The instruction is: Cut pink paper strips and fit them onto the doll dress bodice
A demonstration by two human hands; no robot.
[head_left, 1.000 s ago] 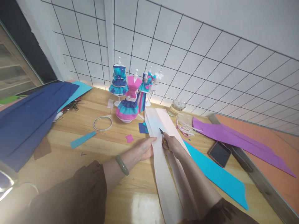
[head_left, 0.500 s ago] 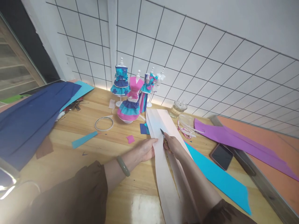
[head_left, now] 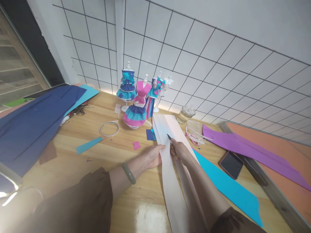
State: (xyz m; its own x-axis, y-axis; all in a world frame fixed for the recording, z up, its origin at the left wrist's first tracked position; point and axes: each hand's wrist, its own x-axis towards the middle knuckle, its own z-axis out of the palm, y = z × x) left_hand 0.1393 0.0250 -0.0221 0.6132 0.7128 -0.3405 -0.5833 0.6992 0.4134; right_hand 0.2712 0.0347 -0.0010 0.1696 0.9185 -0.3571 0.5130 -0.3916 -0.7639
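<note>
A long pale pink-white strip of paper or fabric [head_left: 173, 191] runs from the dress forms toward me, with a slit up from its near end. My left hand [head_left: 154, 156] pinches its left edge, thumb on top and fingers underneath. In my right hand [head_left: 180, 150] is a pair of scissors [head_left: 169, 137], its dark blade tips pointing away from me over the strip at the head of the slit. My fingers hide most of the handles.
Small dress forms in colourful dresses [head_left: 134, 116] stand by the tiled wall. A glass cup [head_left: 186, 114], ribbons [head_left: 194, 133], a phone [head_left: 231, 164], a blue sheet [head_left: 228, 184] and a purple sheet [head_left: 233, 140] lie right. Left are a hoop [head_left: 109, 128] and navy material [head_left: 41, 119].
The whole view has shifted slightly. Both hands, the scissors and the strip keep nearly the same places relative to one another.
</note>
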